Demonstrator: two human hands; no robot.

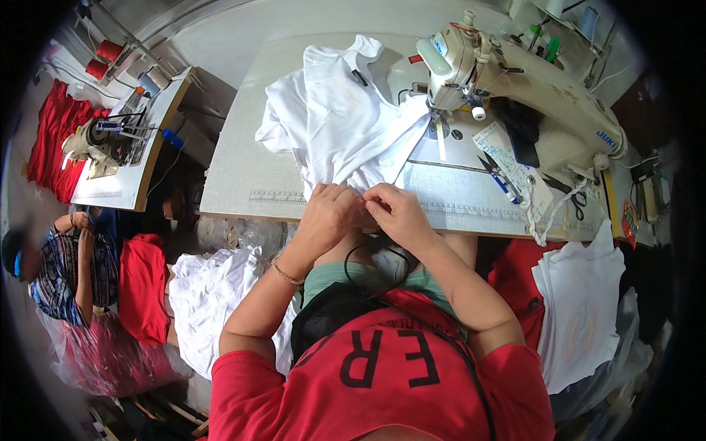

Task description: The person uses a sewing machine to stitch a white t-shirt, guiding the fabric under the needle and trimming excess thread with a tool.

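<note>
Lettering (376, 360), black, crosses the red shirt (309, 397); beyond, left hand (329, 211) and right hand (398, 213), fingertips closed, pinch the near edge of a white garment (342, 110) on the ruler-printed table (239, 165). Farther back, the sewing machine (548, 95) bears blue lettering (609, 140).

rumpled white garment (338, 110) on tabletop (239, 173)

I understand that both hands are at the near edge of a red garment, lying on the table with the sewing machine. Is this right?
Not quite: the head view shows that the garment is white, not red. The left hand and right hand are at its near edge, and it lies on the table with the sewing machine.
</note>
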